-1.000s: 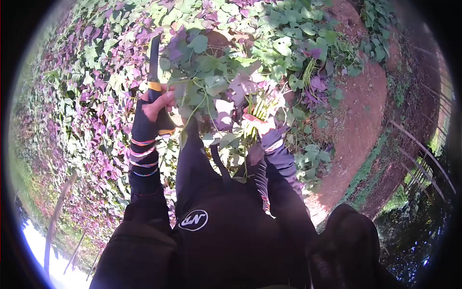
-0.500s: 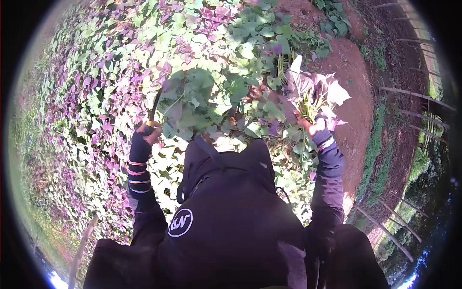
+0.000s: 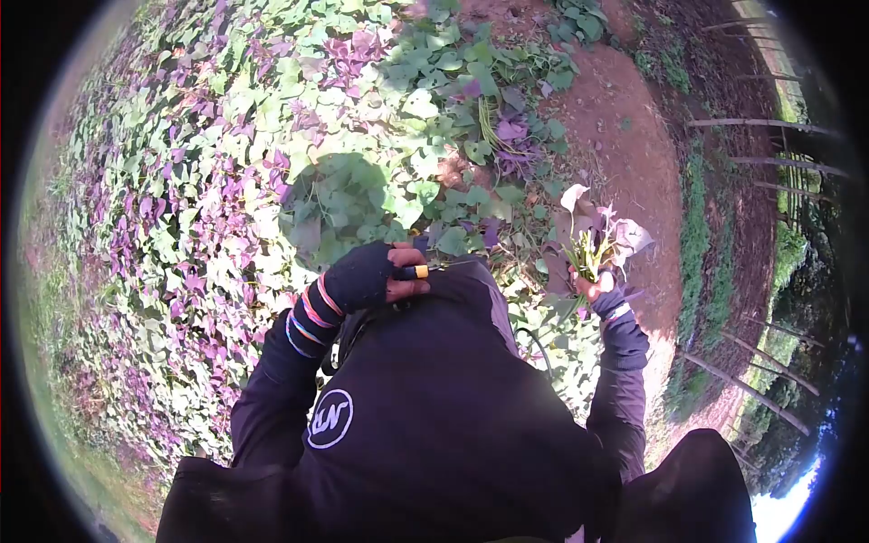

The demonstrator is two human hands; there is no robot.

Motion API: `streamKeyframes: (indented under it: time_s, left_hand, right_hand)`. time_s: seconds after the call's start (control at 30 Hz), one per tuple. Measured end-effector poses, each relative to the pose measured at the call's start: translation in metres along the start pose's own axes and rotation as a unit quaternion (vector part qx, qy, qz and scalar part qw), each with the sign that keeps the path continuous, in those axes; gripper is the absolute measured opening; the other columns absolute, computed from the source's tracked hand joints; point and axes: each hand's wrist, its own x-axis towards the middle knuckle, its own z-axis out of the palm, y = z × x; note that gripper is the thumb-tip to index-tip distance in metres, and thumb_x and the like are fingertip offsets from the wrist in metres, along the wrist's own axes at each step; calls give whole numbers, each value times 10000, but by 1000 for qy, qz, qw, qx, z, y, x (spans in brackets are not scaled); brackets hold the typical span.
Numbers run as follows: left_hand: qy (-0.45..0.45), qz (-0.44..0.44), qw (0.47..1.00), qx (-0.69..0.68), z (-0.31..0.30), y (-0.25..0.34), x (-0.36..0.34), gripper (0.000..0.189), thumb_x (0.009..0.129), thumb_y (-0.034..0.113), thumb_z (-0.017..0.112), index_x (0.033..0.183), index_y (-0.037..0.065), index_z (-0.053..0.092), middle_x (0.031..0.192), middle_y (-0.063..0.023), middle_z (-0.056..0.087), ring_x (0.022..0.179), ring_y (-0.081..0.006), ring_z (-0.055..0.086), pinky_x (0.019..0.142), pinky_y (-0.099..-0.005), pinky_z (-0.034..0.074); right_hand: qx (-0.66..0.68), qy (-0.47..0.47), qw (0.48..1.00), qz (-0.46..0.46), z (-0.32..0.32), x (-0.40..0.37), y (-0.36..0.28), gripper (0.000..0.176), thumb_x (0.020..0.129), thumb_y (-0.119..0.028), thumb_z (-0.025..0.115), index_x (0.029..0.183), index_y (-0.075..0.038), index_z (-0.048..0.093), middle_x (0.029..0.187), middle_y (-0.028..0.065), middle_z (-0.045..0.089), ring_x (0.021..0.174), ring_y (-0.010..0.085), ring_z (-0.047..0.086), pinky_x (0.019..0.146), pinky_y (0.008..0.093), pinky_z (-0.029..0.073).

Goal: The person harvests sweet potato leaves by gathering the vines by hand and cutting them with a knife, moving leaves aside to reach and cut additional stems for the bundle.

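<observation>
My left hand (image 3: pixel 405 271), in a dark fingerless glove with coloured bands at the wrist, is closed on the dark handle of a knife (image 3: pixel 417 271) with a yellow band. It is in front of my dark clothing, against which the blade is hard to make out. Off to the right, my right hand (image 3: pixel 591 286) grips a bunch of leafy vine cuttings (image 3: pixel 593 249); their pale stems are gathered in the fist and purple leaves spread above it. Below both hands grow heart-shaped green and purple leaves (image 3: pixel 217 181), like sweet potato vines.
A loose bundle of stems with purple leaves (image 3: pixel 507 136) lies on the vines ahead. Bare reddish soil (image 3: pixel 625 136) runs along the right, with wooden poles (image 3: pixel 756 163) beyond it. My head's shadow (image 3: pixel 335 199) falls on the leaves.
My left hand has swung rightward with the knife, from over the vines to the front of my body. The right hand, still holding the cuttings, appears slightly lower in view.
</observation>
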Motion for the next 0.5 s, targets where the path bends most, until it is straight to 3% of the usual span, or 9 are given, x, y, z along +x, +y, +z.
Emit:
streamKeyframes:
  time_s: [0.03,0.07,0.1,0.13,0.17,0.2,0.3,0.37,0.5]
  left_hand:
    - [-3,-1,1000,1,1,-1,-4,247,713,277,574,807,53,529,723,-106,518,684,-278,530,593,-334,412]
    - [-23,5,999,25,2,-1,-8,234,710,266,573,810,59,530,724,-102,520,686,-279,529,594,-335,413]
    - [-41,11,998,49,2,-1,-11,221,707,255,573,812,65,531,726,-98,522,689,-280,527,595,-335,414]
    - [-35,36,996,79,0,1,-14,202,709,245,564,817,77,531,745,-96,512,700,-285,523,597,-336,418]
    - [-29,36,996,81,-2,0,-16,202,709,245,564,817,77,531,745,-96,512,700,-285,523,597,-336,418]
    - [6,37,996,86,-1,-2,-18,191,699,225,573,802,74,516,747,-93,495,678,-281,515,597,-331,416]
    - [124,37,991,34,3,-9,-41,182,698,189,586,793,61,498,775,-80,473,650,-256,511,603,-306,411]
    - [232,-128,964,-7,4,-14,-77,230,704,225,601,821,47,515,724,-83,495,644,-207,526,560,-298,416]
    - [302,-282,880,-235,61,-37,-161,133,732,125,573,795,32,503,600,-8,490,514,-73,438,486,-220,373]
  right_hand:
    - [16,18,1000,-2,-38,5,-91,189,678,-121,587,856,-57,582,744,70,577,626,188,544,534,295,434]
    - [227,23,970,84,-5,0,-67,222,647,-103,608,853,-27,573,716,72,576,621,196,542,525,298,434]
    - [425,26,890,164,26,-5,-49,258,617,-84,628,851,2,563,687,73,575,615,204,541,515,301,434]
    - [206,-49,971,114,-9,-5,-110,316,668,-125,576,962,-30,512,814,88,552,729,220,524,635,301,419]
    - [-29,-119,991,56,-46,-2,-177,375,720,-167,524,1074,-61,460,941,103,529,843,236,507,755,302,404]
    - [284,-99,953,40,-22,1,-165,390,703,-167,552,1068,-58,469,974,106,518,861,217,498,757,283,405]
    - [480,-126,865,81,-3,-6,-187,369,672,-122,550,1026,-38,484,915,105,532,794,211,513,690,278,412]
    - [539,-134,825,104,5,-9,-190,356,652,-91,549,998,-24,494,875,105,542,749,208,522,645,274,417]
    - [611,-133,772,111,10,-11,-181,333,612,-30,547,942,4,514,796,104,562,659,201,542,556,267,427]
